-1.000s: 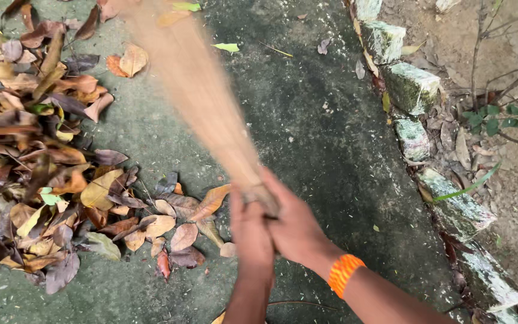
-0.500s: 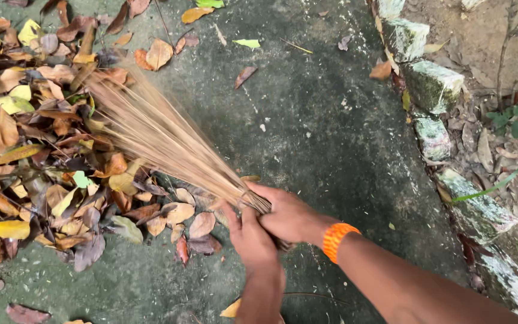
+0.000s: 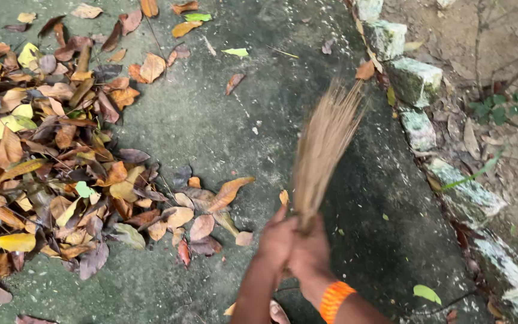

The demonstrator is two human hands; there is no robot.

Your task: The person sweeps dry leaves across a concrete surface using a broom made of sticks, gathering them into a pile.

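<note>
Bare forearms, no sleeves; ribbed orange wristband (image 3: 333, 299) on right wrist; left wrist bare

A leaf pile (image 3: 61, 162) lies at left on the ground (image 3: 223, 120); a row of stones (image 3: 427, 126) runs along the right edge. Between them, both hands (image 3: 295, 249) grip a broom (image 3: 322, 147), bristles pointing toward the stones.

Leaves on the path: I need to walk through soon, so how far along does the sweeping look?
Partway. Most dry leaves are heaped at the left of the concrete path, whose middle is mostly bare. Both hands, left hand and right hand, grip the stick broom, its bristles toward the stone edging. Left: strays such as the orange leaf, a green leaf, and the heap itself.
</note>
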